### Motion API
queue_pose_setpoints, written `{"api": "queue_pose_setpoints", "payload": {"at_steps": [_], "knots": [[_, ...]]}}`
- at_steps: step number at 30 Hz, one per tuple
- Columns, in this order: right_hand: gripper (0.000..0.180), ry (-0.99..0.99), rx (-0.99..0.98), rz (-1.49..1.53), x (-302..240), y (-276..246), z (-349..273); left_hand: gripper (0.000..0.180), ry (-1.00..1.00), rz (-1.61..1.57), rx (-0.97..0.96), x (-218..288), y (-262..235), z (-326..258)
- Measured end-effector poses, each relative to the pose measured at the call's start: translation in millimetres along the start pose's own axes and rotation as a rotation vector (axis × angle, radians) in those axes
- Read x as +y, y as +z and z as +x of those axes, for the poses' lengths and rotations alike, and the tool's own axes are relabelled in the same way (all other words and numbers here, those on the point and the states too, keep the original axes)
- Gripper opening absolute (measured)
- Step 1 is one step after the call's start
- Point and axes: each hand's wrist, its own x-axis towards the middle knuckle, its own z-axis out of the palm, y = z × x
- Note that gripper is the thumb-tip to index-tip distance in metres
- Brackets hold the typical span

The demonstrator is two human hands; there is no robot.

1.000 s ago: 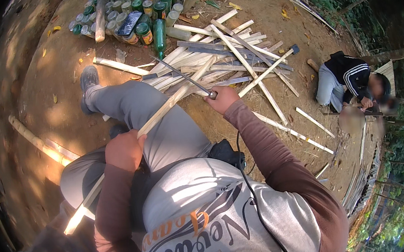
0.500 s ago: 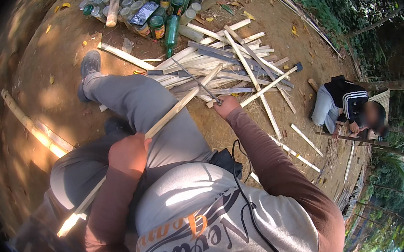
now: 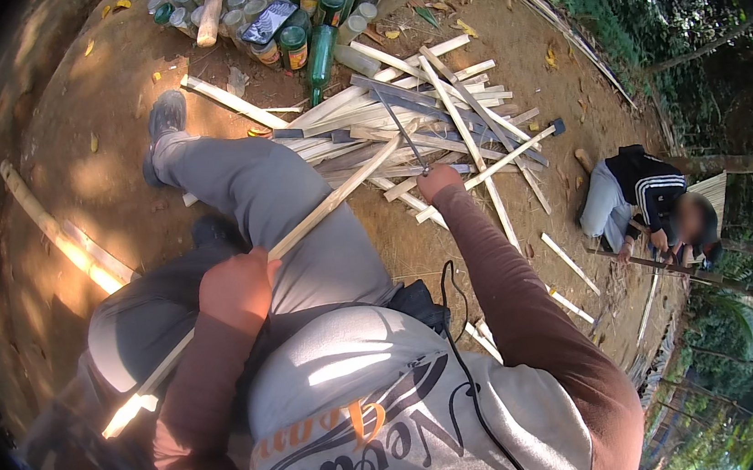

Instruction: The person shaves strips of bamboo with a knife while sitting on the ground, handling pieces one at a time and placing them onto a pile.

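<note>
My left hand (image 3: 237,291) is closed around a long pale wooden strip (image 3: 327,205). The strip slants across my grey-trousered legs, its lit lower end (image 3: 129,413) beside my left forearm. Its upper end points at a heap of split strips (image 3: 354,109) on the ground. My right hand (image 3: 439,181) grips a long, thin-bladed knife (image 3: 402,129), its dark blade pointing away from me over the heap. The blade is just right of the strip's upper end and looks apart from it. My fingers hide most of the handle.
Upturned bottles and jars (image 3: 257,11) stand in rows beyond the heap, with a phone (image 3: 270,22) on top. A green bottle (image 3: 322,64) lies there. A split bamboo piece (image 3: 59,222) lies at left. Another person (image 3: 642,184) crouches at right. A black cable (image 3: 470,381) crosses my shirt.
My right hand has moved a little to the right and nearer the heap. The knife blade has swung right, away from the strip. My left hand and the strip are almost unmoved.
</note>
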Motion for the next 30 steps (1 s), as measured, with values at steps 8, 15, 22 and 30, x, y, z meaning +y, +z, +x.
{"api": "queue_pose_setpoints", "payload": {"at_steps": [8,15,22,30], "knots": [[0.043,0.095,-0.223,0.065,2.6,-15.9,0.2,0.034,0.025,0.007,0.074,-4.4,0.2,-10.7],[0.037,-0.123,-0.133,0.233,-64.1,-8.3,-38.0,0.035,-0.015,0.012,0.084,-9.5,0.7,-15.2],[0.029,-0.085,-0.080,0.256,-79.2,-20.1,-18.4,0.037,-0.107,-0.054,-0.006,2.8,1.8,3.6],[0.030,0.004,-0.070,0.195,-86.1,-17.4,-58.9,0.035,-0.097,-0.085,0.011,-2.6,-1.5,-11.0]]}}
